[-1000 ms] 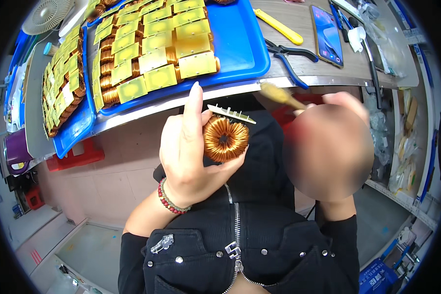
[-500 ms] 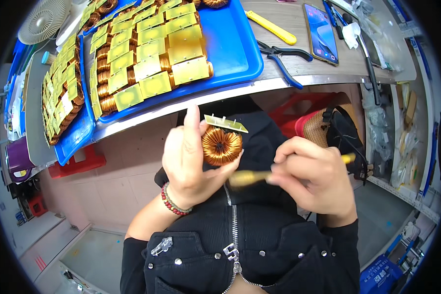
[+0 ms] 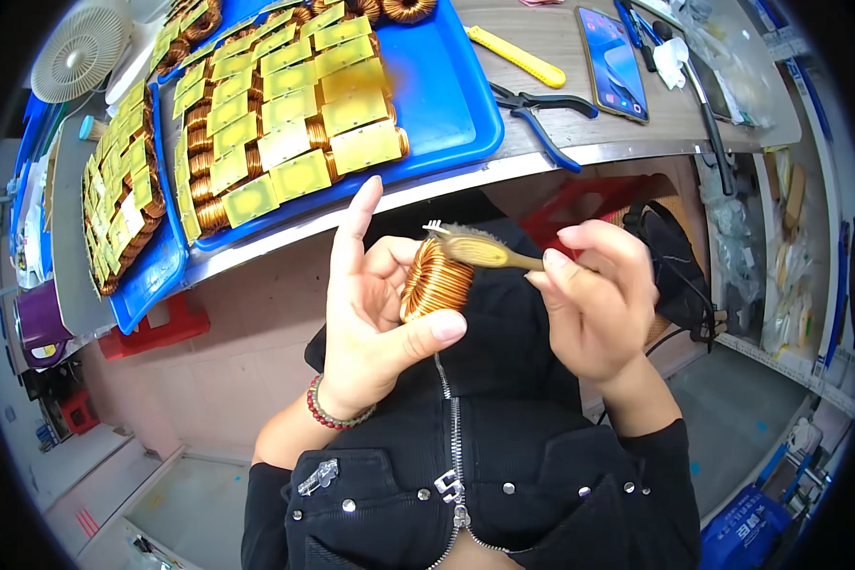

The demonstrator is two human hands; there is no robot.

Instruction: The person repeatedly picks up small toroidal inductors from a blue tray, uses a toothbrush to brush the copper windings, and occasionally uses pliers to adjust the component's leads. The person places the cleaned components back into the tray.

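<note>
My left hand [image 3: 369,318] grips a toroidal coil [image 3: 439,287] wound with copper wire, thumb below it and index finger stretched upward. Light metal pins stick up at the coil's top; the small board seen there earlier is mostly hidden behind the brush. With thumb and fingers, my right hand [image 3: 598,309] pinches the handle of a yellowish brush [image 3: 489,253]. The brush head lies across the top of the coil, bristles on its upper side, at or very near the pins. Both hands are in front of my body, below the table edge.
A large blue tray [image 3: 473,106] holds rows of copper coils topped with yellow-green boards [image 3: 301,178]. Beside it is a smaller blue tray [image 3: 152,302] of similar pieces. Pliers [image 3: 544,123], a yellow utility knife [image 3: 515,57] and a phone [image 3: 614,66] lie on the table [image 3: 551,17].
My right hand has raised the brush up and left onto the coil's top. My left hand has turned the coil, so its side now shows more than its central hole.
</note>
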